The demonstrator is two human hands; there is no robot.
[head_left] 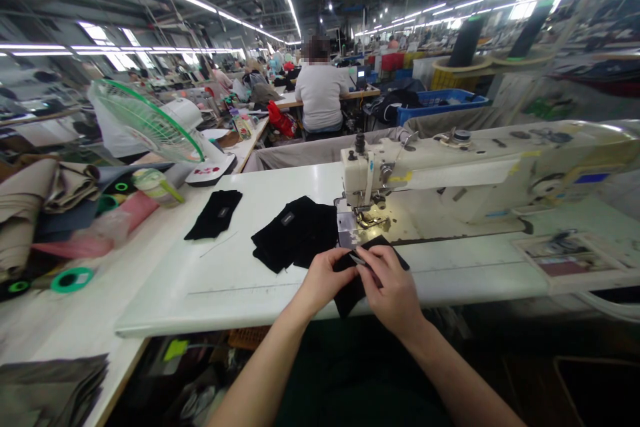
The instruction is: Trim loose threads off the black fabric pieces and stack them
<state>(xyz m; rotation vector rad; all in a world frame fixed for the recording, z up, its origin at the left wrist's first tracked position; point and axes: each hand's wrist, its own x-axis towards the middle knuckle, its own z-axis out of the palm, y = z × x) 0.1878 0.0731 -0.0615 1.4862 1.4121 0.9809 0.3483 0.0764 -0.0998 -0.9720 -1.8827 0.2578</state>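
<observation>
At the front edge of the sewing table, both hands meet over a black fabric piece (350, 299). My left hand (326, 279) is closed, its thumb and fingers pinching the cloth from the left. Opposite it, my right hand (394, 290) is closed on the same cloth, fingertips bent toward the left thumb. Between the fingertips shows a small grey flat piece (356, 258), too small to name. Just behind the hands stands the sewing machine (365, 180), its presser foot (371, 220) lit by a lamp. To the left lies a pile of black fabric pieces (295, 233) with a small grey label.
Another small black stack (215, 215) lies farther left on the table (165, 300). Beyond it are a green-rimmed fan (150, 120) and rolled fabric (30, 207). A small parts tray (575, 257) is at the right. A person in white (321, 97) sits ahead, facing away.
</observation>
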